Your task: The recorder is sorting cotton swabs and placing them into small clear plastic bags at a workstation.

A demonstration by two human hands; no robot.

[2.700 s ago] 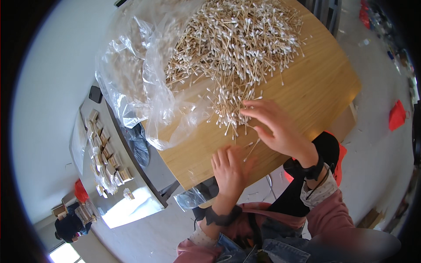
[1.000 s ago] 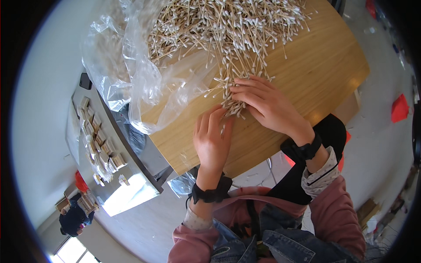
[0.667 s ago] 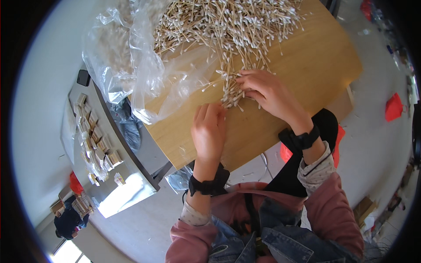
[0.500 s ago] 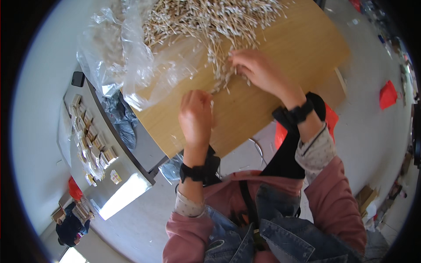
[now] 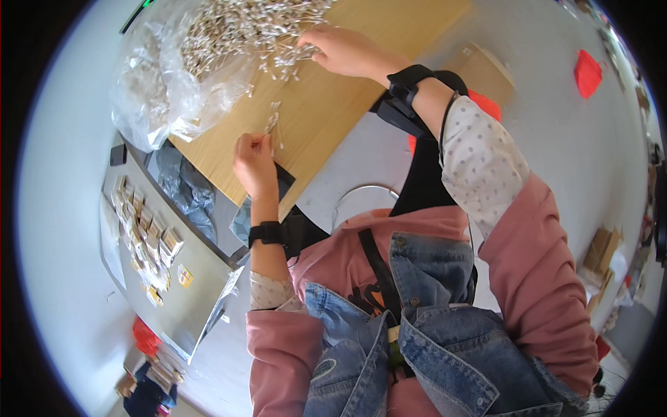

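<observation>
A large heap of cotton swabs (image 5: 229, 31) with white tips and pale sticks covers the far left of the wooden table (image 5: 326, 111). At the heap's right edge, my right hand (image 5: 344, 52) reaches in with bent fingers, thumb apart from the fingertips, touching loose swabs. Nearer to me, my left hand (image 5: 254, 165) is closed in a pinch at the table's near left edge. A small bunch of cotton swabs (image 5: 272, 124) sticks out past its fingertips. How many it holds is hidden.
A clear plastic bag (image 5: 149, 90) lies left of the heap. On a grey side table (image 5: 170, 306) are several small packs (image 5: 142, 229) and a black phone-like object (image 5: 119, 154). A cardboard box (image 5: 479, 73) stands beyond the table's right side. Another person (image 5: 147, 389) is at lower left.
The whole view has shifted, with the table further up and left. My left hand now shows a small bunch of swabs at its fingertips. My right hand stays at the heap's edge.
</observation>
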